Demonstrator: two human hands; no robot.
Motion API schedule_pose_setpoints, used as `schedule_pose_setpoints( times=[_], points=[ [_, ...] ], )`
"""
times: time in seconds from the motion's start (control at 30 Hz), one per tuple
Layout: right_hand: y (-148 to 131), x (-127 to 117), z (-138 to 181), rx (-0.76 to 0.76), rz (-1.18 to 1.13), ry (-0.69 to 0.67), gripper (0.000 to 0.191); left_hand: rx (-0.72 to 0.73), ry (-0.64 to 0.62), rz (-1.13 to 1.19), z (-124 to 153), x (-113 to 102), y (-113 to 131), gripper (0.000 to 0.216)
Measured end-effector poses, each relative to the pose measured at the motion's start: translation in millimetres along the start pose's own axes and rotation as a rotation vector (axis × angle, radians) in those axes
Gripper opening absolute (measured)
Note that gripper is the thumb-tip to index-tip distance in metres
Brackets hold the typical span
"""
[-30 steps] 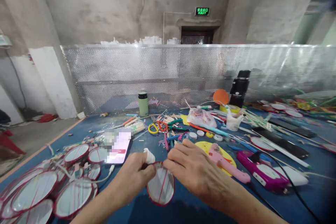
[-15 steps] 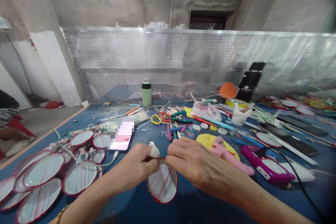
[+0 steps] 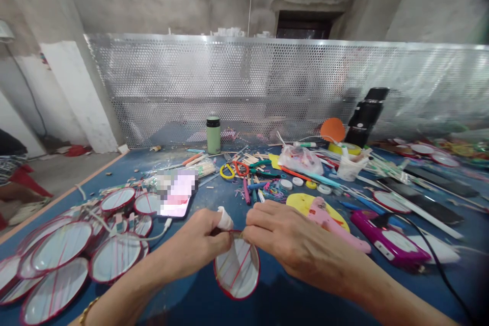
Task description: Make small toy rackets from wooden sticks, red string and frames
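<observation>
A blue tabletop [image 3: 179,298] carries 1 green bottle [image 3: 213,138], heaped red-rimmed discs [image 3: 63,247], 1 yellow disc [image 3: 297,204] and 1 purple device [image 3: 389,239]

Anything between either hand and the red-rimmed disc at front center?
Nothing visible: the left hand and right hand are both at the upper rim of the red-rimmed disc. A white wrap is on a left finger; whether it touches the rim is unclear.
</observation>
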State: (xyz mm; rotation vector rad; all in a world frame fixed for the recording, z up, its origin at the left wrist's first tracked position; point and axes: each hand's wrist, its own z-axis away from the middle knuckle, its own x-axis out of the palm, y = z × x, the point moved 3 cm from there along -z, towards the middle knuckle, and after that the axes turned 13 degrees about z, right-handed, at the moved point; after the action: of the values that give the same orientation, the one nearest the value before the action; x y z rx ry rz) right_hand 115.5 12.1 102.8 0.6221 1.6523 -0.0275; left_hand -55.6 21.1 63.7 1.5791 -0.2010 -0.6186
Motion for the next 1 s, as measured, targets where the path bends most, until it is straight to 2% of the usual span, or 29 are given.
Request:
schedule_pose_setpoints(
  times=[0.23,0.47,0.7,0.83,1.0],
  points=[
    [-1.4,0.2,1.3,0.001,0.010,0.014,0.020,0.005,-0.017,-0.019,-0.1,0.5,0.1,0.019],
    [-0.8,4.1,2.9,-0.009,0.065,0.067,0.019,-0.013,0.016,0.014,-0.4,-1.8,-4.0,0.018],
    [12.3,-2.6,15.2,0.184,-0.041,0.237,0.025,-0.042,0.041,0.003,0.8,-2.1,-3.5,0.021],
    [10.6,-1.5,13.2,0.179,-0.118,0.190,0.022,-0.034,0.036,0.002,0.8,-0.9,-3.9,0.019],
    [2.6,7.0,4.2,0.056,-0.038,0.137,0.020,-0.065,0.031,0.024,0.8,0.6,-3.8,0.020]
  ],
)
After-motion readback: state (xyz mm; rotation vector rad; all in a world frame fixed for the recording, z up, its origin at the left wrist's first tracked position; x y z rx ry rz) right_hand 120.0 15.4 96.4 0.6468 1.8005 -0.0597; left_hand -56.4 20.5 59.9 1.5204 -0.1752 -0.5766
